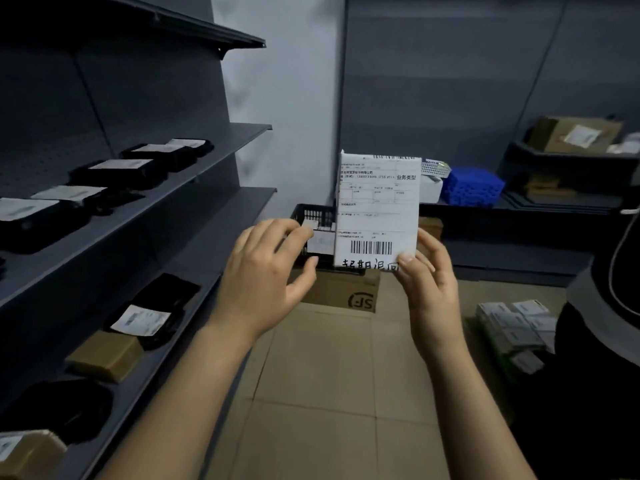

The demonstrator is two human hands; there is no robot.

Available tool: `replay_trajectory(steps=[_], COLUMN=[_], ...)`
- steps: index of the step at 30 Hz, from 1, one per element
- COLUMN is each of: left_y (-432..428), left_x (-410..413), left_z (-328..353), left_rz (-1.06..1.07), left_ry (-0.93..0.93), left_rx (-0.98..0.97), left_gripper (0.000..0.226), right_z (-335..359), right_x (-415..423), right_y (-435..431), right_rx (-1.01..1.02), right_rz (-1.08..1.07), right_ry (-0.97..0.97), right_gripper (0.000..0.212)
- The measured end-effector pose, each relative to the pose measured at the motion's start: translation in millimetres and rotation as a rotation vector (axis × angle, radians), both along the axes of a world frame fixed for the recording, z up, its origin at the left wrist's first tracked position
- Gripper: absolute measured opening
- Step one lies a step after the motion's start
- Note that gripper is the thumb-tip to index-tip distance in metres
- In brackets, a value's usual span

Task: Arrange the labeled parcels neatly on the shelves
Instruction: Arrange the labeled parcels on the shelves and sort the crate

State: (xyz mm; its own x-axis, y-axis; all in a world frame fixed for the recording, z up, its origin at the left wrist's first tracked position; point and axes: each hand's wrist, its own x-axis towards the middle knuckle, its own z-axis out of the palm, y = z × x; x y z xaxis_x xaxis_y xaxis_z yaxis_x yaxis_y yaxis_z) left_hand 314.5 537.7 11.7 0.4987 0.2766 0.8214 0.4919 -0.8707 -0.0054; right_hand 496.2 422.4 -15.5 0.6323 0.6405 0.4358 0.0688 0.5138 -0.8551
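On my left the shelves carried black parcels lying flat, labels up. My left hand hung loose, fingers spread, holding nothing, just beside the white labeled parcel. My right hand gripped that parcel upright by its lower right corner, thumb on the front.

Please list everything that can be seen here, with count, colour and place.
shelves: several, dark grey, left
black parcels: at least six, black, white labels, left shelves
brown boxes: two, brown, lowest left shelf
white parcel: one, white, upright, centre
basket: one, black, behind the white parcel
carton: one, brown, floor, below basket
crate: one, blue, right rear
small boxes: one stack, white, floor right
left hand: one, open, beside the white parcel
right hand: one, fingers grip the white parcel's lower corner
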Motion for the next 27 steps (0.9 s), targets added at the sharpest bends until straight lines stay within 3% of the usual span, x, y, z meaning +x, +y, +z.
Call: replay_trajectory(steps=[10, 19, 27], left_y=[156, 347, 467], left_x=[71, 138, 223], left_z=[-68, -70, -95], left_rz=[-0.046, -0.09, -0.147], left_ry=[0.072, 0.121, 0.184], left_rx=[-0.175, -0.206, -0.245], left_gripper=[0.03, 0.033, 0.029], right_z=[-55, -63, -78], right_x=[68, 124, 202], right_y=[139, 320, 427], right_rx=[-0.181, -0.275, -0.328], right_rz=[-0.081, -0.14, -0.191], right_ry=[0.14, 0.191, 0.206], right_gripper=[0.057, 0.057, 0.046])
